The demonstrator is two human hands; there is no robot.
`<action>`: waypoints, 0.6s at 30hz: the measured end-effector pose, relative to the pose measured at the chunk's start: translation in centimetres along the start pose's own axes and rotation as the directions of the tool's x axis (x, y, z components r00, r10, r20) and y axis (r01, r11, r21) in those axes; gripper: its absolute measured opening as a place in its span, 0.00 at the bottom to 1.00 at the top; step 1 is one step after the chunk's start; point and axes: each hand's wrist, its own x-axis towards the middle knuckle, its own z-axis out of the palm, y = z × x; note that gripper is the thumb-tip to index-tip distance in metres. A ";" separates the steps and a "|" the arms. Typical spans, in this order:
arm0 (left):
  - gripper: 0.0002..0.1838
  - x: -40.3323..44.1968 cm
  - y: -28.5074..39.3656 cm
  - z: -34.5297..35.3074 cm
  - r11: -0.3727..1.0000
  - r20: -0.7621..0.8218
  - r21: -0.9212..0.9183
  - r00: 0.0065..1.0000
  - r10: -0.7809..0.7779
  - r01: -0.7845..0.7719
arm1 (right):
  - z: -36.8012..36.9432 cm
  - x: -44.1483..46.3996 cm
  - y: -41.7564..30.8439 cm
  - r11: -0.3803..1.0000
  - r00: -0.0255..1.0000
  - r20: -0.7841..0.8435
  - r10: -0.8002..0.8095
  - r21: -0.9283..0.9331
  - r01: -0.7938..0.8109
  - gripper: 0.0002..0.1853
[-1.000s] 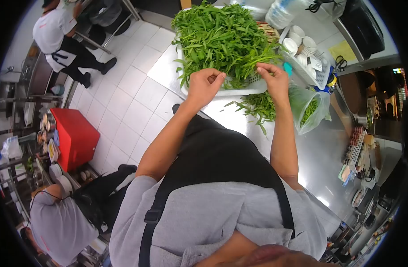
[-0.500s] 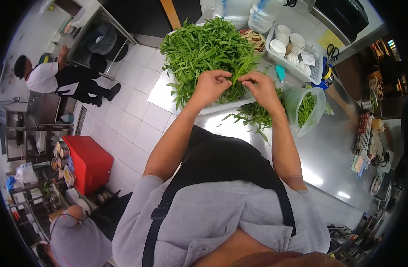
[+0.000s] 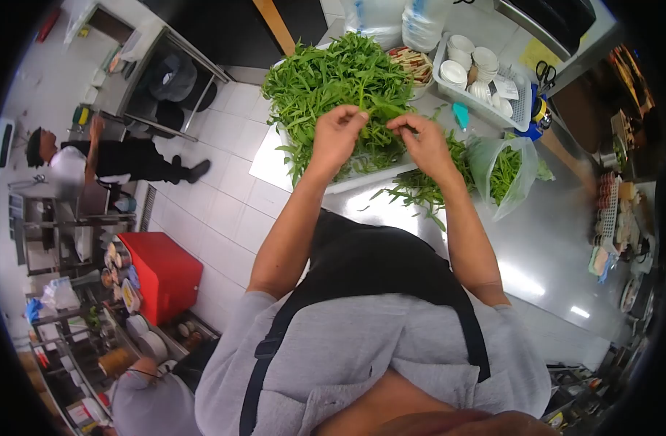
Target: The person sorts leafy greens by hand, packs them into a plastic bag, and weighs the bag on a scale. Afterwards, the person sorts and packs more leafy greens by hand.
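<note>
A tall heap of leafy greens, with long narrow leaves like water spinach, fills a white tray on the steel table. Over its near side my left hand pinches a green stem between thumb and forefinger. My right hand is a short way to the right, thumb and fingers closed on a leafy part of the greens. Below my right hand, loose stems lie on the table. Beside them an open clear plastic bag holds more green pieces.
A plastic basket with stacked white cups stands behind, near a teal-handled tool, scissors and a bowl of small packets. To the left are a red bin, a person by a counter and another person lower down.
My hands have drawn slightly apart, the left going a little up and left. The view has shifted somewhat, and the person at the far left has changed posture.
</note>
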 end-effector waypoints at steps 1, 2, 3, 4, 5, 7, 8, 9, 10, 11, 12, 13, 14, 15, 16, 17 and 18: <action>0.11 -0.2 0.8 -0.3 0.999 -0.080 -0.012 0.996 0.037 -0.038 | -0.1 0.0 -0.1 0.999 0.999 -0.008 0.047 -0.024 -0.048 0.10; 0.11 -0.4 2.0 -0.8 1.000 -0.140 -0.027 0.990 0.003 -0.007 | -0.2 -0.1 0.0 0.995 0.995 -0.018 0.094 -0.044 -0.095 0.10; 0.11 -0.3 2.2 -1.3 0.989 -0.137 -0.150 0.991 -0.002 -0.019 | -0.3 -0.2 0.6 0.986 0.999 0.032 0.035 -0.163 -0.029 0.10; 0.11 -0.1 2.2 -1.8 0.961 -0.136 -0.274 0.991 -0.007 -0.031 | -0.4 -0.3 1.4 0.959 0.996 0.090 -0.019 -0.280 0.044 0.10; 0.10 0.0 2.6 -2.3 0.917 -0.137 -0.396 0.991 -0.011 -0.044 | -0.3 -0.3 1.7 0.912 0.985 0.157 -0.067 -0.391 0.124 0.10; 0.09 -0.2 3.4 -2.9 0.884 -0.053 -0.467 0.999 -0.007 -0.018 | 0.2 -0.6 2.1 0.888 0.978 0.021 -0.209 -0.414 0.199 0.08; 0.09 -0.2 3.6 -3.0 0.880 -0.036 -0.475 0.999 -0.016 -0.003 | 0.5 -0.7 1.6 0.872 0.960 -0.042 -0.278 -0.430 0.234 0.08; 0.09 -0.3 3.7 -2.9 0.876 -0.019 -0.483 0.999 -0.027 0.015 | 0.5 -0.6 1.2 0.866 0.948 -0.116 -0.298 -0.451 0.217 0.08; 0.10 -0.6 3.6 -2.9 0.883 0.015 -0.469 1.000 0.010 -0.002 | 0.3 -0.6 0.7 0.860 0.930 -0.188 -0.315 -0.472 0.195 0.07; 0.11 -0.8 3.6 -2.7 0.881 0.035 -0.474 0.999 0.011 0.007 | 0.0 -0.6 -0.2 0.854 0.908 -0.259 -0.328 -0.491 0.169 0.07; 0.12 -0.9 3.6 -2.5 0.877 0.056 -0.480 0.998 0.011 0.018 | -0.4 -0.7 -1.5 0.919 0.932 -0.262 -0.249 -0.368 0.142 0.08; 0.12 -1.0 3.6 -2.1 0.873 0.081 -0.487 0.997 0.012 0.029 | -1.0 -0.8 -2.9 0.964 0.952 -0.256 -0.170 -0.241 0.108 0.08; 0.13 -1.1 3.6 -1.7 0.874 0.098 -0.485 0.995 0.012 0.037 | -1.2 -0.8 -3.8 0.991 0.966 -0.240 -0.092 -0.113 0.066 0.09; 0.13 -1.3 3.5 -1.4 0.874 0.113 -0.484 0.994 0.010 0.046 | -1.0 -0.8 -3.9 0.999 0.981 -0.186 -0.043 -0.017 0.041 0.10; 0.14 -1.4 3.4 -0.9 0.873 0.130 -0.485 0.991 0.011 0.054 | -0.8 -0.5 -3.8 0.997 0.992 -0.130 -0.001 0.076 0.011 0.12; 0.14 -1.5 3.1 -0.5 0.868 0.146 -0.491 0.989 0.000 0.073 | -0.5 -0.4 -3.7 0.986 0.997 -0.069 0.037 0.167 -0.025 0.13; 0.14 -1.5 2.8 -0.1 0.864 0.159 -0.496 0.987 -0.008 0.087 | 0.1 -0.3 -3.5 0.961 0.998 -0.041 0.037 0.274 -0.025 0.14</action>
